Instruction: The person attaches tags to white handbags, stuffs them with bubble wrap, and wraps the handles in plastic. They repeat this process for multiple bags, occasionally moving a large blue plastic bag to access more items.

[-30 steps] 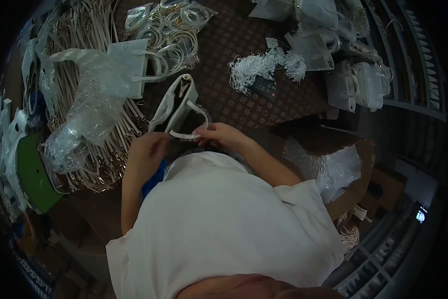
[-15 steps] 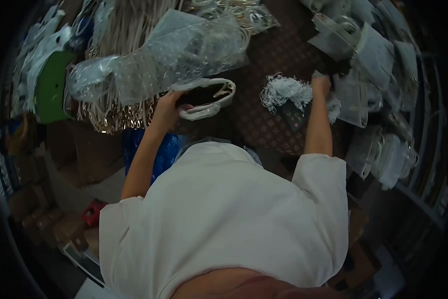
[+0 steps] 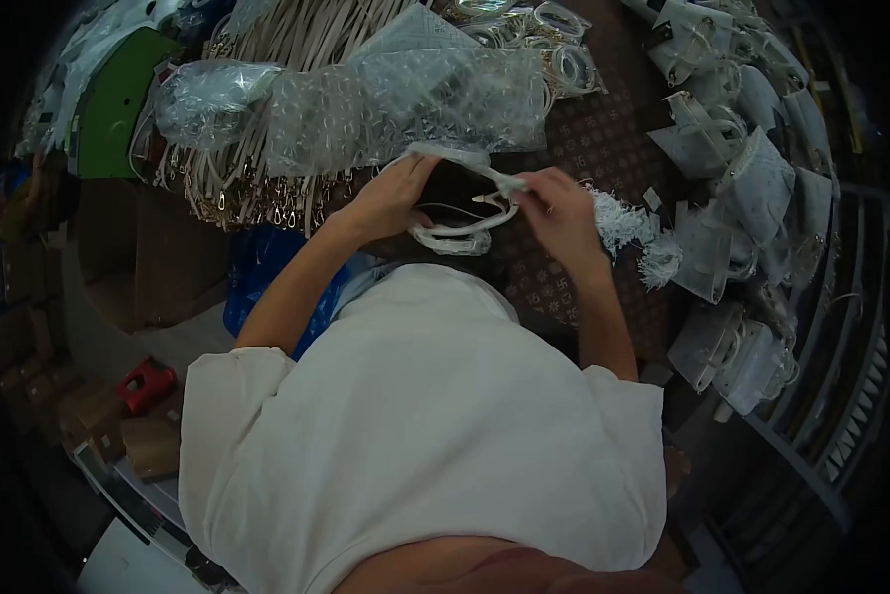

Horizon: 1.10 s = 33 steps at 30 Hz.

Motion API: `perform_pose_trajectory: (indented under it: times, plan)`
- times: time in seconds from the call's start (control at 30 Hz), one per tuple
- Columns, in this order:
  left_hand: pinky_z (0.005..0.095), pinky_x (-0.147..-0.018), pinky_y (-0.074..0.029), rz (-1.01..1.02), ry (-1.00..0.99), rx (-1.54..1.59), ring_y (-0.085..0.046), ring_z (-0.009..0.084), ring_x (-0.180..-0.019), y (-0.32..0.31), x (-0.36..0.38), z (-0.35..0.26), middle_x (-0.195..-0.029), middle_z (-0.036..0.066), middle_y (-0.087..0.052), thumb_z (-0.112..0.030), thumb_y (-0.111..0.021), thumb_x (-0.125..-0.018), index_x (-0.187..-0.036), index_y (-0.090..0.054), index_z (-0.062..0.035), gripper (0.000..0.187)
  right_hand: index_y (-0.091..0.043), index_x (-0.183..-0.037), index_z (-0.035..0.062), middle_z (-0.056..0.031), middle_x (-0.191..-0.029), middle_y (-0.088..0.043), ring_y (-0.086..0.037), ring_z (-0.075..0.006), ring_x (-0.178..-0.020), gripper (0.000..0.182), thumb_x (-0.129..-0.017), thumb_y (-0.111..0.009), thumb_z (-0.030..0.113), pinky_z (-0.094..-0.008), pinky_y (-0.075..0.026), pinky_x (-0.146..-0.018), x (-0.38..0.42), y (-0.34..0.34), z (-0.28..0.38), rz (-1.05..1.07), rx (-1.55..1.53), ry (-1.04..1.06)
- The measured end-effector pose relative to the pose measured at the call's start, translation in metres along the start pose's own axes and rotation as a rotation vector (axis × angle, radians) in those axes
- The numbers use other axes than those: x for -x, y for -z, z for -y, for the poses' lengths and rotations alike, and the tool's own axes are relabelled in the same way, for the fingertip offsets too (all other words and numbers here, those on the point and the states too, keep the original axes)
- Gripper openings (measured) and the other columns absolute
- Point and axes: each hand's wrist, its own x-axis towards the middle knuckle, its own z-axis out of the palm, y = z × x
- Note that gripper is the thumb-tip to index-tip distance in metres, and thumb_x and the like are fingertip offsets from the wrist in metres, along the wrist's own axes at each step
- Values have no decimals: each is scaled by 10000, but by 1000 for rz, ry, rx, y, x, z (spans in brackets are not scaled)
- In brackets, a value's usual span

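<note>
A white handbag [image 3: 452, 242] lies with its mouth open toward me, its inside dark and a gold-coloured zip end showing near its right end. My left hand [image 3: 391, 203] grips the bag's left end, thumb at the opening and fingers along the far rim. At the bag's right end, my right hand [image 3: 567, 220] has its fingers closed on the white rim. Whether a thin string is also between those fingers cannot be made out. Just right of that hand sits a heap of white strings [image 3: 620, 220], with a smaller bunch [image 3: 660, 260] beside it.
Bubble wrap [image 3: 395, 109] covers part of a pile of beige straps [image 3: 242, 188] with gold clasps. Several plastic-wrapped white bags [image 3: 707, 238] line the right side of the brown patterned table [image 3: 608, 124]. A green panel [image 3: 123, 104] stands left; blue plastic [image 3: 267, 272] hangs below.
My right hand has come left from beside the string heap to the bag's right end. The bag has shifted right with my left hand still on it. The whole view has shifted slightly.
</note>
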Motion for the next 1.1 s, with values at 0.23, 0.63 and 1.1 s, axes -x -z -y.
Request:
perform_pose_trajectory:
  times: [0.23,0.63,1.1]
  plan:
    - [395,-844,-423,-112,-203,17,-487,361,-1028,-4,-3,14,-1119,201,-473,-69,-730,-583,-1234,-342,21,764,-624,-826,12,-94,-727,-589,-585,-198,-607,141,-731,-689,94,-295,-459,-546,-41,-32,8,-28,31,5]
    - [295,-662,-479,-102,-10,665,-611,195,-763,35,19,13,-843,102,-631,2,-588,-787,-881,-637,-6,106,-499,-1148,-18,-223,-1074,-510,-535,-351,-951,527,-772,-665,313,-380,-444,-797,-85,-120,-97,487,285,-102]
    - [337,-732,-486,-160,1,207,-576,253,-839,6,13,6,-988,83,-595,-64,-656,-730,-1002,-615,-49,275,-509,-1113,-91,-212,-1131,-534,-514,-295,-1079,509,-777,-657,262,-389,-447,-880,-131,-47,-300,-612,-243,-1369]
